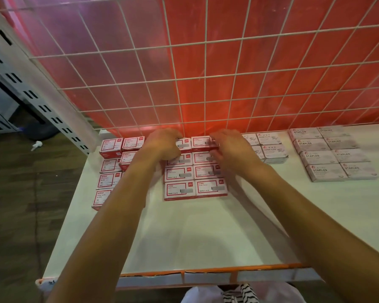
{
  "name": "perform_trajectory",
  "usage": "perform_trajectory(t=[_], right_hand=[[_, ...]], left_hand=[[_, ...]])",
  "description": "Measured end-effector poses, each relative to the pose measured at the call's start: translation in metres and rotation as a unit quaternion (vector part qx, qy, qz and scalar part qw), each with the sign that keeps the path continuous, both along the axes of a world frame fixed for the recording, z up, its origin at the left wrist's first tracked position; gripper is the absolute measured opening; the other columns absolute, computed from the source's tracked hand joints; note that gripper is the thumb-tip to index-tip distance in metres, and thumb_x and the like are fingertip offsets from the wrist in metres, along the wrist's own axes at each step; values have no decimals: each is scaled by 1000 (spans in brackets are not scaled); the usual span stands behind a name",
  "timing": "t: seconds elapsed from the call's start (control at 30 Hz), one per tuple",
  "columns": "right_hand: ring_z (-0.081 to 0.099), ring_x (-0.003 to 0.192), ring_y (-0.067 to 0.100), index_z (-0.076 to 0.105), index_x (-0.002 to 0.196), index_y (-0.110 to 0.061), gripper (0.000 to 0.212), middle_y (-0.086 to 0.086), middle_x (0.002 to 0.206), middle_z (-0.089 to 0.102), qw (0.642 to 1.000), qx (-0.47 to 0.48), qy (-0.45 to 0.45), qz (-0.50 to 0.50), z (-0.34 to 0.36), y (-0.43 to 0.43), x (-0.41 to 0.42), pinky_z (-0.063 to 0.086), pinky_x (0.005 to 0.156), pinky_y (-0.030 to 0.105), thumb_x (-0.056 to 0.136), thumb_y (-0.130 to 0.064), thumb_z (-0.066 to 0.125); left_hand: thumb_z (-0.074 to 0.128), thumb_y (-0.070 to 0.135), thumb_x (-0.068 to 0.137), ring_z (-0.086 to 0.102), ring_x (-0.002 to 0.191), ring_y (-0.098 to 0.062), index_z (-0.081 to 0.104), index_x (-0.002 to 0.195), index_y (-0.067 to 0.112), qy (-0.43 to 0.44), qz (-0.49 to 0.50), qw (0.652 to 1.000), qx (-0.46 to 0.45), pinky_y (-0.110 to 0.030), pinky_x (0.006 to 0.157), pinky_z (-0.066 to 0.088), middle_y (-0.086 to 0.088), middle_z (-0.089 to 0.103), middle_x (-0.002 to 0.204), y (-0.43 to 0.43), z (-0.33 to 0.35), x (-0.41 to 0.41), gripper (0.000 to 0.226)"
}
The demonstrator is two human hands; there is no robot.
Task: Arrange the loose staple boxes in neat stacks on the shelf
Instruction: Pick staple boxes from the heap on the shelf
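Staple boxes (194, 179), red-and-white, sit two abreast in a block on the white shelf (195, 232), running forward from the foot of the wire grid (206, 84). Left hand (162, 146) curls its fingers over the back-left box (184, 143), nearest the grid. Right hand (231, 148) pinches the right edge of the back-right box (200, 142), also at the grid's foot.

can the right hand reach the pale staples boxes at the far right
Probably yes: nothing covers the STAPLES boxes, and only low paper clip boxes lie between them and the right hand.
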State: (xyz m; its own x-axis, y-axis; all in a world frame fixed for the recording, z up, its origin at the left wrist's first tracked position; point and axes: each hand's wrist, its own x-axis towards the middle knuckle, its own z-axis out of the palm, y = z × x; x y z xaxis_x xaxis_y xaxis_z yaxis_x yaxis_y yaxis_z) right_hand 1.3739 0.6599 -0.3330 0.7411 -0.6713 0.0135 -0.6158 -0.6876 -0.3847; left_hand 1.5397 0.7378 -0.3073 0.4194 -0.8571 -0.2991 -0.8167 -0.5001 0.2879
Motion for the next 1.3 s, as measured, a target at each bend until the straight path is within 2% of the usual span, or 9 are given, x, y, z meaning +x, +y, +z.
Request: perform_trajectory(t=[0.1, 0.2, 0.27, 0.37, 0.43, 0.5, 1.3], right_hand=[[49, 110, 23, 58, 113, -18, 26, 0, 113, 58, 998, 23, 45, 36, 2, -15, 16, 41, 93, 36, 89, -26, 59], [51, 94, 21, 56, 93, -20, 11, -1, 97, 57, 993, 40, 86, 70, 6, -20, 26, 38, 76, 32, 87, -28, 61], [51, 87, 20, 53, 85, -20, 11, -2, 89, 55, 991, 52, 92, 77, 9, -21, 28, 34, 70, 29, 88, -26, 62], [51, 87, 17, 57, 96, -18, 9, -3, 93, 55, 990, 94, 81, 68, 11, -23, 29, 35, 72, 27, 89, -22, 62], [50, 92, 16, 58, 109, -17, 21, -4, 100, 55, 989, 110, 71, 65, 11, -23, 29, 35, 75, 27, 89, -20, 63], [49, 93, 15, 58, 115, -16, 27, -2, 104, 56, 990, 108, 66, 65, 11, -24, 29, 34, 76, 27, 89, -20, 63], [52, 96, 14, 56, 123, -18, 37, 1, 119, 60, 989, 118, 45, 79, 10, -27, 27, 40, 76, 24, 87, -21, 66]], left_hand=[[68, 11, 80, 55, 109, -21, 65, 111, 23, -9, -11, 1000, -2, -34, 88, 45, 1, 63, 115, -1, -1, 4, 33], [67, 17, 85, 54, 111, -21, 66, 115, 23, -13, -19, 1000, -10, -31, 84, 40, 2, 63, 118, -1, -1, 5, 31], [67, 18, 85, 54, 111, -20, 66, 115, 23, -16, -26, 999, -10, -29, 83, 39, 2, 63, 119, -2, -1, 6, 30], [69, 18, 83, 53, 111, -19, 66, 115, 25, -14, -27, 1000, -7, -29, 83, 39, 4, 63, 118, -3, 0, 8, 33], [69, 18, 83, 54, 110, -19, 67, 114, 25, -18, -32, 999, -5, -30, 85, 41, 4, 64, 117, -3, 0, 9, 32], [70, 19, 82, 54, 110, -19, 67, 113, 25, -18, -32, 999, -5, -32, 88, 43, 4, 64, 115, -3, -1, 9, 31], [68, 18, 84, 55, 110, -21, 65, 115, 21, -30, -33, 999, 2, -32, 88, 43, 0, 63, 118, 0, 2, 3, 31]])
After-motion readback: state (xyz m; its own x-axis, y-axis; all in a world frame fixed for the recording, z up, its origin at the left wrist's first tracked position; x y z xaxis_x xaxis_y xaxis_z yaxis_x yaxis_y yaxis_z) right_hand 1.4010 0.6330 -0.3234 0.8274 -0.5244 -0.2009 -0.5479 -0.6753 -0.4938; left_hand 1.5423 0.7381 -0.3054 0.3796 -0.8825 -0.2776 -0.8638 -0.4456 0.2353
